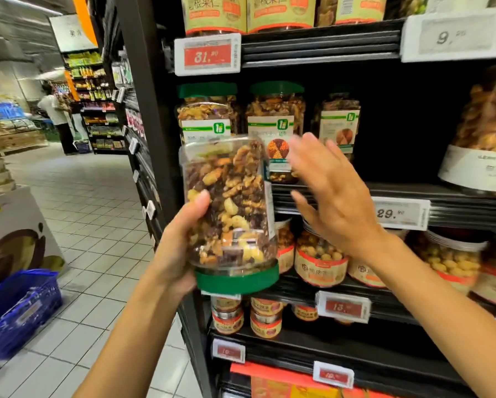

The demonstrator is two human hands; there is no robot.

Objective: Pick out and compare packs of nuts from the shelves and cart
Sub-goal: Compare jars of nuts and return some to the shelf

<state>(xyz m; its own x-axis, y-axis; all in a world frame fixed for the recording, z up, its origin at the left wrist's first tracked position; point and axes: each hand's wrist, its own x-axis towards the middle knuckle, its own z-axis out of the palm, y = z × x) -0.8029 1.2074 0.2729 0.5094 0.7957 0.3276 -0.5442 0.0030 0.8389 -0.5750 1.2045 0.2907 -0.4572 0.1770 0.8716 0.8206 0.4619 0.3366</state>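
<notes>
The jar of mixed nuts (229,205) is sitting at the centre of the view, turned upside down so its green lid (238,278) is pointing at six o'clock and its clear base at twelve. The left hand (177,248) is holding it from the nine o'clock side, thumb pressing on the front wall and the palm cupping the wall and the lid's edge behind. The right hand (330,196) is hanging at three o'clock of the jar, fingers spread wide and holding nothing, blurred, just apart from the jar and in front of the shelf.

Judging from this, the person is inspecting the pack before comparing it. To do that well, the free hand should be steadying the far wall while the jar is being turned, since a one-sided grip on a smooth, heavy tub could be slipping. Turning the paper label (269,208), now showing edge-on at the jar's three o'clock side, toward the eye would be helping too.

Beyond, at twelve o'clock, matching green-lidded jars (275,124) are standing upright on the shelf (321,191). At three o'clock a price tag (400,212) is clipped to the shelf edge. At four o'clock red-banded tubs (320,262) are filling the lower shelf. At eight o'clock a blue basket (16,308) is resting on the tiled floor (103,225).
</notes>
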